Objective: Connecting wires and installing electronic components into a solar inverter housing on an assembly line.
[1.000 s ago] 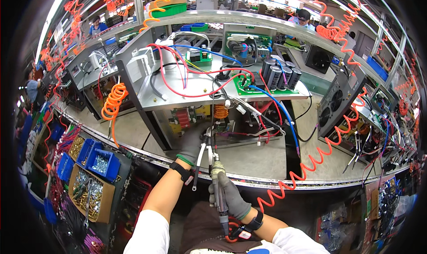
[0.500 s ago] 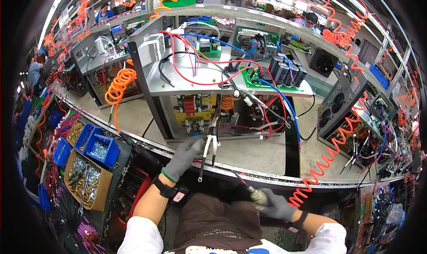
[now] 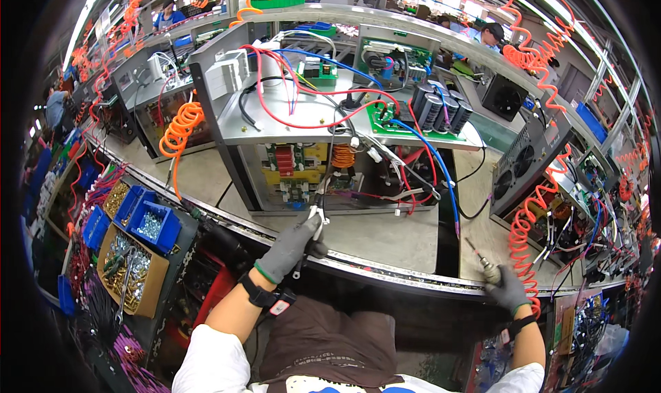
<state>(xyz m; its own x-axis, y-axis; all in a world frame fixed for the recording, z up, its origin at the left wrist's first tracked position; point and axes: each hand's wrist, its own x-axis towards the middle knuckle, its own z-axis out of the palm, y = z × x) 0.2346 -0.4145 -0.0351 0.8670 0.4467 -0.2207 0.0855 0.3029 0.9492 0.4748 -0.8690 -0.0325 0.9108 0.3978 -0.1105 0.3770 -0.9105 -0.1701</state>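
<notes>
My left hand (image 3: pixel 290 247), in a grey glove, closes around black cables with white sleeves (image 3: pixel 316 217) at the bench's front edge. A ring terminal (image 3: pixel 297 274) hangs below its fingers. These cables come out of an open metal-framed power unit (image 3: pixel 237 176) that has circuit boards, a copper coil (image 3: pixel 342 156) and red and blue wires. Off to the right, my gloved right hand (image 3: pixel 508 291) grips a screwdriver (image 3: pixel 489 270) with a pale handle and thin shaft, pointing up and left over the bench. An orange coiled hose (image 3: pixel 521 245) comes down beside that wrist.
Blue bins (image 3: pixel 155 226) and a cardboard box (image 3: pixel 153 283) of screws and bolts stand at the left. A second unit with fans (image 3: pixel 527 162) is on the right. Another orange coiled hose (image 3: pixel 180 128) hangs left of the main unit. Co-workers (image 3: pixel 487 35) are beyond the bench.
My left hand has moved from beside the cables to a grip around them. My right hand has carried the screwdriver right and slightly up, away from my lap.
</notes>
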